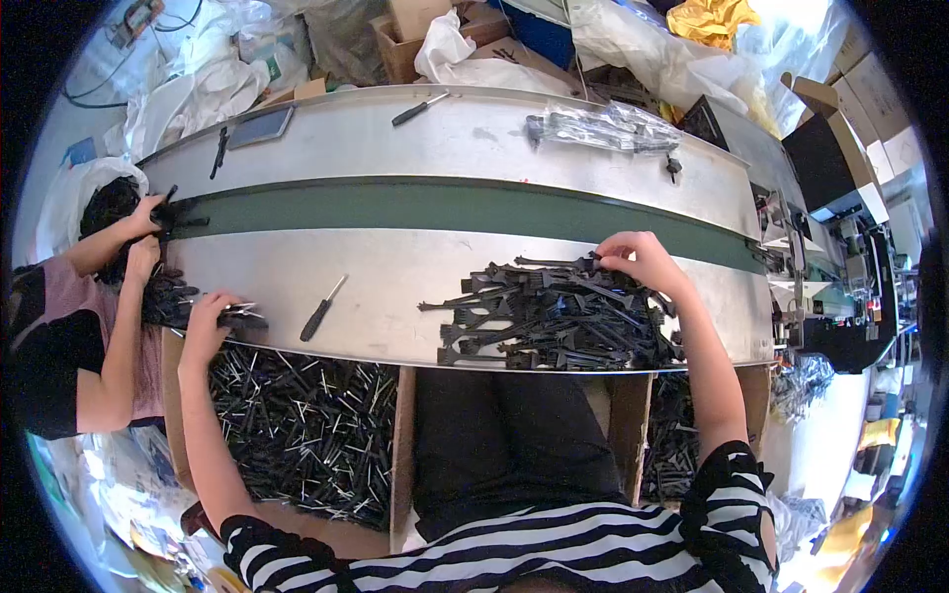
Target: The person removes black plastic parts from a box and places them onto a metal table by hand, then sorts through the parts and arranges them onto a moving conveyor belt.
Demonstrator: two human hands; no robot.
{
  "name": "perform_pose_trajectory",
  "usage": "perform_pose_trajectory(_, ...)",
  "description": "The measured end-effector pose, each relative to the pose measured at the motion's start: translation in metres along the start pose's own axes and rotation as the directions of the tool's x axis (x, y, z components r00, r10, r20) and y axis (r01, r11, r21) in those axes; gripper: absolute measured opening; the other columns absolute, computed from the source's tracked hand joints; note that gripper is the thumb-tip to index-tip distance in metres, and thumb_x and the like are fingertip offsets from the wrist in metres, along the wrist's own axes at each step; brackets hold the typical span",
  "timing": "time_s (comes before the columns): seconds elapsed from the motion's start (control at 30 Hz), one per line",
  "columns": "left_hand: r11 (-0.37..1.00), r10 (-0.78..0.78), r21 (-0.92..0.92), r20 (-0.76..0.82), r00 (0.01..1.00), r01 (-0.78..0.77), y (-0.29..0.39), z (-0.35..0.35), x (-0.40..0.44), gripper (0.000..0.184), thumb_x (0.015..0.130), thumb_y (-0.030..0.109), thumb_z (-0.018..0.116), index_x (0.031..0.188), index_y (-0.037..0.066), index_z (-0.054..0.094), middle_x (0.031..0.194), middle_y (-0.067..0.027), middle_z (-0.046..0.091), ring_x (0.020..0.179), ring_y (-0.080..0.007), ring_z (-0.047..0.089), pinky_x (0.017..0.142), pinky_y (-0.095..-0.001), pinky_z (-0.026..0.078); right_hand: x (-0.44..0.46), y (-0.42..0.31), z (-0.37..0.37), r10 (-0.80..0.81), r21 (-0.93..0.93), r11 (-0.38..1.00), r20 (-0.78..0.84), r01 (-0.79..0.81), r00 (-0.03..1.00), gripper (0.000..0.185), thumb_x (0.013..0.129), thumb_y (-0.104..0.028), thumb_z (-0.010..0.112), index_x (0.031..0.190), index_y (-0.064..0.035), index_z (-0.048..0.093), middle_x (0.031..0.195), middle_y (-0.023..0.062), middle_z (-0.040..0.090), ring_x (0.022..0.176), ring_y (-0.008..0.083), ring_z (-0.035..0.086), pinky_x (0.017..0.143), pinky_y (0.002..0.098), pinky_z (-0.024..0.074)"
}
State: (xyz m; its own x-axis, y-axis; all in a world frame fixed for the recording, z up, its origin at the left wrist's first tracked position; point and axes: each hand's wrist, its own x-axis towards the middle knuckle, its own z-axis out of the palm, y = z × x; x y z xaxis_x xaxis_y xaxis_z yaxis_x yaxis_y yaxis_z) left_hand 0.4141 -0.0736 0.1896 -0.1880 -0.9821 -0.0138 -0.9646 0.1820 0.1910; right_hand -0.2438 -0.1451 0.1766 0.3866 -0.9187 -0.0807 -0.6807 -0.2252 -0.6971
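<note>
My left hand [206, 331] is at the front left edge of the metal table, fingers curled on a small bunch of black pieces with silvery metal shafts [241, 316]. My right hand [638, 263] reaches over the back right of a pile of long black plastic parts [554, 311]. Its thumb and fingers pinch the end of one such part, partly hidden by the fingertips. Between the hands, a black-handled screwdriver [322, 310] lies at a slant on the metal.
A green conveyor belt [395, 206] runs across the table [386, 277]. Beyond it lie another screwdriver [420, 108] and a plastic-wrapped bundle [603, 128]. Below the edge stand boxes of black pieces [306, 425] [670, 435]. At left, a co-worker's hands [145, 232] handle black parts.
</note>
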Motion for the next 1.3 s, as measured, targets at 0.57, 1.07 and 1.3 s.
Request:
perform_pose_trajectory(0.57,0.997,0.067,-0.034,-0.086,0.994,-0.071,0.107,0.004,0.01,0.039,0.083,0.009,0.057,0.121,0.003,0.05,0.12,-0.0172,0.053,0.114,-0.0328,0.049,0.1,-0.0382,0.036,-0.004,0.006,-0.012,0.116,0.551,0.834,-0.223,0.027,0.968,0.013,0.088,-0.008,0.059,0.099,-0.0018,0.062,0.09,0.0003,0.064,0.084,0.0073,0.058,0.079,0.023,0.0464)
perform_pose_trajectory(1.07,0.988,0.002,0.144,-0.333,0.943,0.048,0.098,0.008,-0.044,0.018,0.077,0.001,0.058,0.095,0.005,0.06,0.094,-0.0122,0.058,0.094,-0.0316,0.054,0.087,-0.0426,0.04,-0.031,0.034,-0.016,0.112,0.491,0.865,-0.384,0.101,0.916,0.012,0.088,-0.006,0.058,0.099,-0.0025,0.061,0.094,0.0019,0.063,0.089,0.01,0.057,0.083,0.0251,0.0444)
perform_pose_trajectory(1.3,0.957,-0.256,0.059,-0.293,0.921,0.285,0.128,0.095,-0.12,0.035,0.071,0.005,0.063,0.105,0.007,0.056,0.106,-0.0122,0.055,0.1,-0.0313,0.051,0.087,-0.0414,0.04,-0.03,0.049,-0.012,0.039,0.304,0.926,-0.667,0.224,0.744,0.013,0.09,-0.008,0.057,0.101,-0.0017,0.061,0.098,0.0055,0.063,0.094,0.0123,0.056,0.087,0.0269,0.043)
